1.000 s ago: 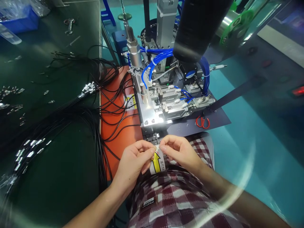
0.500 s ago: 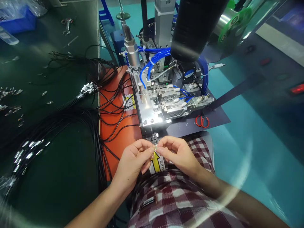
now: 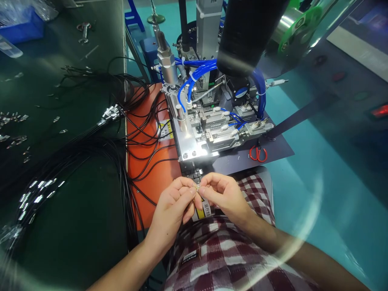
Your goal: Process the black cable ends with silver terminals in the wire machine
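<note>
Thumb and fingers of my left hand pinch a tiny pale, metallic-looking piece. From the other side, my right hand pinches the same piece, so the fingertips of both hands nearly meet. Its exact kind is too small to make out, and the fingers cover most of it. Both hands are held just in front of the machine's near edge, over a label with a yellow arrow. Right behind them stands a metal machine with blue air tubes.
Black cables with shiny metal ends cross the dark green table and the orange surface. Red-handled scissors lie right of the machine. A wrench, a blue bin and small metal parts are on the left.
Both hands stay pinched together at nearly the same spot. The fingers of my left hand have shifted slightly, covering more of the yellow arrow.
</note>
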The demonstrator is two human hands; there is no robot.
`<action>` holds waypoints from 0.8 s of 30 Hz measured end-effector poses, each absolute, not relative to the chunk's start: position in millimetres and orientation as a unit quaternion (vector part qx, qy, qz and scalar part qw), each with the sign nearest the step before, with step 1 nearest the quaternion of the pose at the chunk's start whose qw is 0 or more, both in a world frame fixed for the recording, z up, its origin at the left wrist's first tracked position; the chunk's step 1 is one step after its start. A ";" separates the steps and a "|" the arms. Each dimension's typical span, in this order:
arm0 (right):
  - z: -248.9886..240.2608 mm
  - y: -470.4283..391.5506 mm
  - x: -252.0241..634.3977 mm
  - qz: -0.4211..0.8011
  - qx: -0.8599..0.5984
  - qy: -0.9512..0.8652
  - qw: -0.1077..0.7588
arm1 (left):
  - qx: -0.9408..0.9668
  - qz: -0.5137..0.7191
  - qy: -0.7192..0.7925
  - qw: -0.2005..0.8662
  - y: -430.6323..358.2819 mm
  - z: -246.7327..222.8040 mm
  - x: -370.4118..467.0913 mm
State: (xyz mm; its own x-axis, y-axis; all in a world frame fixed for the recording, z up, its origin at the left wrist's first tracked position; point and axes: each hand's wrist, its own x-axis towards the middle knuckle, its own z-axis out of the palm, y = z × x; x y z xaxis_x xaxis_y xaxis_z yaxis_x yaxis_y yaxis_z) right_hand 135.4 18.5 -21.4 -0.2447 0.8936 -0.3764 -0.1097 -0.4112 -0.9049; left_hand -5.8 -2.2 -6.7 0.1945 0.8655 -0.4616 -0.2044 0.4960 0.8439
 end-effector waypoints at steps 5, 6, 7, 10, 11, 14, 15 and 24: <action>-19.4 15.9 134.2 0.680 -0.506 -0.382 0.368 | 0.313 0.390 0.510 0.700 -3.9 -6.1 -5.5; -19.1 16.0 134.9 0.680 -0.507 -0.382 0.367 | 0.316 0.388 0.510 0.700 -4.2 -5.9 -5.7; -19.0 16.6 136.1 0.681 -0.505 -0.385 0.366 | 0.321 0.384 0.509 0.700 -4.3 -5.7 -5.7; -18.8 19.8 140.7 0.689 -0.492 -0.403 0.349 | 0.345 0.370 0.514 0.693 -4.6 -5.1 -5.3; -18.7 20.8 142.1 0.691 -0.488 -0.409 0.341 | 0.351 0.365 0.517 0.690 -4.6 -5.0 -5.0; -18.6 21.4 143.6 0.675 -0.490 -0.432 0.342 | 0.362 0.364 0.522 0.681 -4.6 -4.7 -4.3; -18.7 20.7 143.2 0.662 -0.493 -0.444 0.349 | 0.364 0.366 0.522 0.679 -4.4 -4.5 -4.2; -19.7 15.7 141.2 0.610 -0.498 -0.487 0.379 | 0.374 0.367 0.519 0.675 -1.2 -2.6 -5.1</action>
State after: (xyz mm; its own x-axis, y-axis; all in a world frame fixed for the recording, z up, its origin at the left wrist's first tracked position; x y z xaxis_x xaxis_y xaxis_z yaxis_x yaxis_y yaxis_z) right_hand 141.2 15.7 -19.7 -0.2179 0.9466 -0.2377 0.0232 -0.2385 -0.9709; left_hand -5.1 -1.2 -2.6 0.1915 0.8842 -0.4261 -0.1075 0.4504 0.8863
